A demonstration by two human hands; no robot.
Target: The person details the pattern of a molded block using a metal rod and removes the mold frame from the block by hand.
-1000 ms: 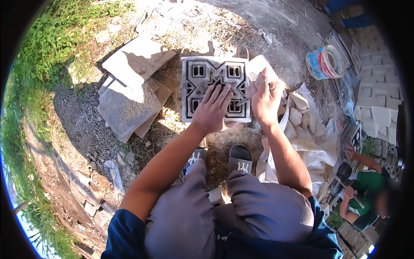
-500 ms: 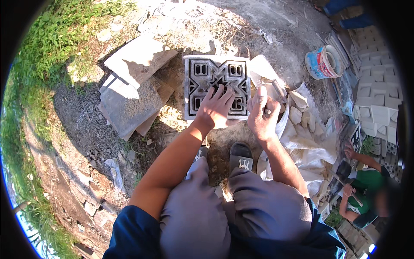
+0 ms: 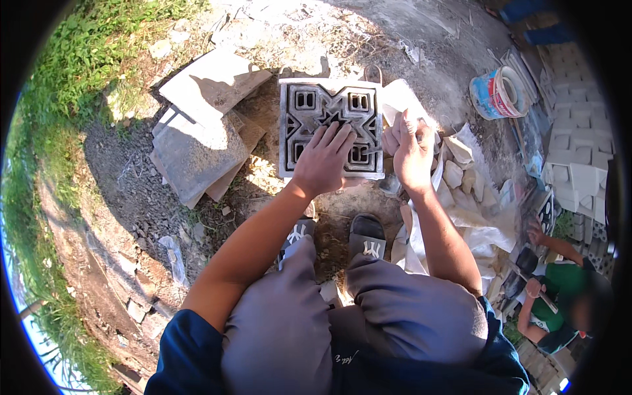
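Panel: square grey panel (image 3: 329,105) with a raised angular pattern and dark recesses, lying flat on the ground beyond the person's feet, near the upper middle of the view
Left hand: bare left hand (image 3: 324,158) laid palm down on the panel's near half, fingers stretched out and slightly apart, tips by the central star shape — clamped on nothing
Right hand: bare right hand (image 3: 413,154) just beside the panel's right edge, curled into a fist with the thumb uppermost, closed round a thin grey stick-like tool (image 3: 376,154) that shows only in part, its end toward the panel's near right corner
Slabs: flat grey-brown slabs (image 3: 204,155), overlapping in a loose pile left of the panel
Sack: crumpled white sack (image 3: 486,227) to the right, pale broken pieces (image 3: 453,172) beside its folds
Bucket: round blue, white and red bucket (image 3: 488,97), upper right
Feet: dark grey open-toed sandals (image 3: 367,228), near the panel
Co-worker: person in a green top (image 3: 559,286), lower right, one hand round a long handle (image 3: 546,300) — the head blurred
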